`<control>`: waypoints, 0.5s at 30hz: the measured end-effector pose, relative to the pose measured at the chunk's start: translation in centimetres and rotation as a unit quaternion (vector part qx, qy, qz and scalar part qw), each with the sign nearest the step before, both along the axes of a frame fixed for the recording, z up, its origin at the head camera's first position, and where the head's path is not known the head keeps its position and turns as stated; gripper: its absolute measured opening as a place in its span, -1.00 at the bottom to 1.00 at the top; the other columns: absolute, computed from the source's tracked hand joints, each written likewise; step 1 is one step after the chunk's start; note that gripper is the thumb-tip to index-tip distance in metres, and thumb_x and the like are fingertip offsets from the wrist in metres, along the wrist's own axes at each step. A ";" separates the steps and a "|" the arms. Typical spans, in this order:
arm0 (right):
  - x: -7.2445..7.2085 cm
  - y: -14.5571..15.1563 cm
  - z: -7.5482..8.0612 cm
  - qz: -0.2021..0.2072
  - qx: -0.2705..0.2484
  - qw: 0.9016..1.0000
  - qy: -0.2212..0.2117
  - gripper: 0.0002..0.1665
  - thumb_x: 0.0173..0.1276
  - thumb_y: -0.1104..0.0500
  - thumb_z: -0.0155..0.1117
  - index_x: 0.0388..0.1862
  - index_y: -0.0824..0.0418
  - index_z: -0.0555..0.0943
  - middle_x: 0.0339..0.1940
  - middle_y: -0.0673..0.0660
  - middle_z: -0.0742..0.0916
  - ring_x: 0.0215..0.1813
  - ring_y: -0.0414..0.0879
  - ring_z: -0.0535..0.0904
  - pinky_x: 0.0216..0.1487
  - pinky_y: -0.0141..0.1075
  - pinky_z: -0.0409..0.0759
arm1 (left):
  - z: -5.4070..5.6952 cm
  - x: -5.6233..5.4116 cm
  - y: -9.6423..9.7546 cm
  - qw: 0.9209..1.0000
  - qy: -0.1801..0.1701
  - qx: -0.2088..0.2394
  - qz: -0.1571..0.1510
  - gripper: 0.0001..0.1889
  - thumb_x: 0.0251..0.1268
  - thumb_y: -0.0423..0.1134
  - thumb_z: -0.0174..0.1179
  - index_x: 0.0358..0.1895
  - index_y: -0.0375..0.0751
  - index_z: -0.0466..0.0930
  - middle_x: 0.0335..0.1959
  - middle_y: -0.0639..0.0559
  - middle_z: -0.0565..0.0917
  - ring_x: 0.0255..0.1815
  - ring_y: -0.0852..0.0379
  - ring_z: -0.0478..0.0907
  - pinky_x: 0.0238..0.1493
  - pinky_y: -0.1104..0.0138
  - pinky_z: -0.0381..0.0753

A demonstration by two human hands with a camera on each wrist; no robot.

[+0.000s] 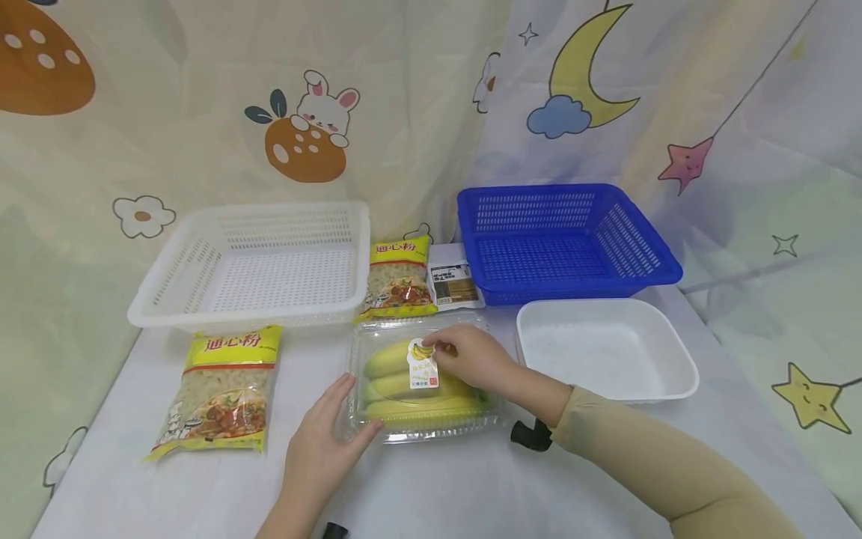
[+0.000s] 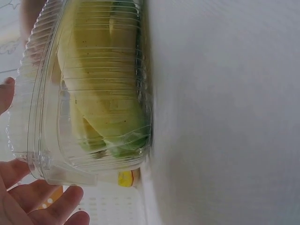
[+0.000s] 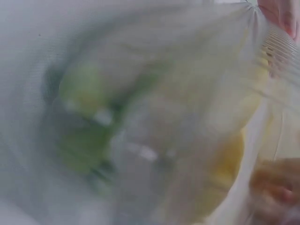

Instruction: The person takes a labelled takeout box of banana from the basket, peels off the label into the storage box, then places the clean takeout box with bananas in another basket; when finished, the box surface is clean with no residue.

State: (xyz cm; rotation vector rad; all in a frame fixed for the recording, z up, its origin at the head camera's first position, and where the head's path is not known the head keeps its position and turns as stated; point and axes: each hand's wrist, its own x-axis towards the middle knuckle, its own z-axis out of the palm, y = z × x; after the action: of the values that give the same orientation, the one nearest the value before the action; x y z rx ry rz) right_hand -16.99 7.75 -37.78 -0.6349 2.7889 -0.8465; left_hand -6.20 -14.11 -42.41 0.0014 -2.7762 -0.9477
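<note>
A clear plastic clamshell box (image 1: 358, 352) holds several yellow bananas (image 1: 387, 385) with greenish ends. On its lid is a white label (image 1: 423, 378) with a banana picture. My right hand (image 1: 471, 359) reaches over the lid, thumb and forefinger pinching the label's upper right edge. My left hand (image 1: 319, 442) touches the box's left side with fairly straight fingers, thumb at the near left corner. Side-on in the left wrist view, the bananas (image 2: 103, 84) show through the ribbed wall, fingers (image 2: 58, 206) beside the rim. The right wrist view is mostly blurred.
Two macaroni bags lie at left (image 1: 225, 389) and behind the box (image 1: 399, 281), near a small packet (image 1: 456, 286). A white basket (image 1: 151, 299) stands back left, a blue basket (image 1: 572, 288) back right, and a white tray (image 1: 687, 374) right. A black object (image 1: 530, 436) lies near the right sleeve.
</note>
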 end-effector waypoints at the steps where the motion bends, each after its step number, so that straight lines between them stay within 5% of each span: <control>1: 0.0 0.0 0.0 -0.001 -0.003 1.000 0.000 -0.72 0.18 0.21 0.12 -0.15 0.04 0.67 -0.30 -0.10 0.69 -0.34 -0.23 0.44 -0.25 -0.37 0.46 | 0.0 0.0 0.0 1.000 0.001 0.000 0.001 -0.24 -0.14 0.07 0.37 0.22 -0.09 0.37 0.24 -0.04 0.43 0.22 -0.13 0.38 0.09 -0.07 0.42; 15: 0.5 0.2 0.6 -0.015 -0.049 0.998 -0.026 -0.73 0.22 0.20 0.12 -0.13 0.05 0.66 -0.21 -0.06 0.70 -0.25 -0.22 0.51 -0.17 -0.36 0.50 | -0.2 0.0 -0.1 1.000 -0.004 0.003 0.002 -0.24 -0.13 0.11 0.36 0.23 -0.06 0.36 0.25 -0.03 0.43 0.23 -0.12 0.38 0.09 -0.07 0.42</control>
State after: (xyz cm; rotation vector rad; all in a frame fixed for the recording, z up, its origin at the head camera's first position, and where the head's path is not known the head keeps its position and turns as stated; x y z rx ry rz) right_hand -16.52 7.93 -37.17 -0.5775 2.7320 -0.9964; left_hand -6.22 -14.20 -42.57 0.0116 -2.7787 -0.9572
